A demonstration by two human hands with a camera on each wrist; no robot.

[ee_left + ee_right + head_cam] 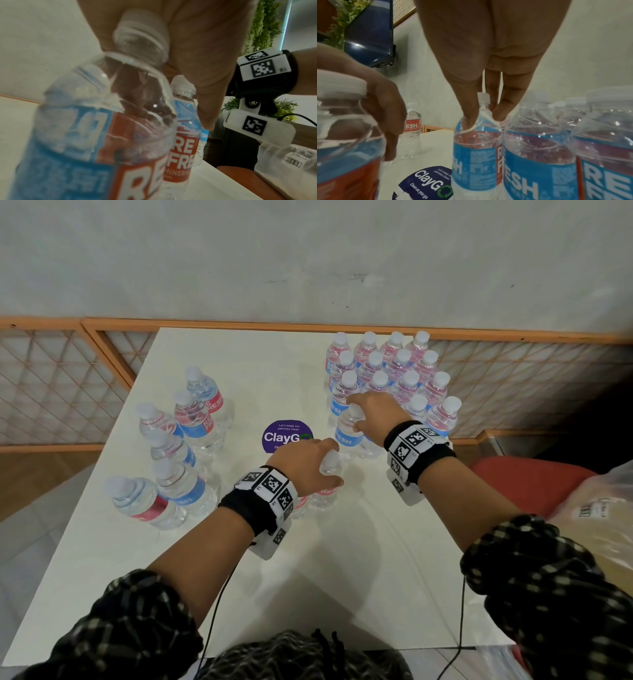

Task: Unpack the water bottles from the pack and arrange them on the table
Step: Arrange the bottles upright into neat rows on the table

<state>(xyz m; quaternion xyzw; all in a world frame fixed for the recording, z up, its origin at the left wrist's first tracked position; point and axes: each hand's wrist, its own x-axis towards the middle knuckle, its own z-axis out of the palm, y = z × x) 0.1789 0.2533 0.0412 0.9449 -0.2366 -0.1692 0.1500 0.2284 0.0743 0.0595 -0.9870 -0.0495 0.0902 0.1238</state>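
On the white table [308,559], clear water bottles with blue-and-red labels stand in two groups: several loose ones at the left [178,474] and several in tight rows at the back right [387,371]. My left hand [325,465] grips the white cap of a bottle [323,494] near the table's middle; in the left wrist view that bottle [102,135] fills the frame under my palm [188,54], with a second bottle [181,135] close behind. My right hand [356,414] pinches the neck of a bottle [349,436] at the front of the rows, the fingertips [467,117] pinching just below its cap.
A round purple ClayGo sticker [286,436] lies between my hands. A red seat [527,481] and crumpled clear plastic [603,508] sit off the table's right edge. An orange-framed lattice partition [51,385] runs behind the table, below a pale wall.
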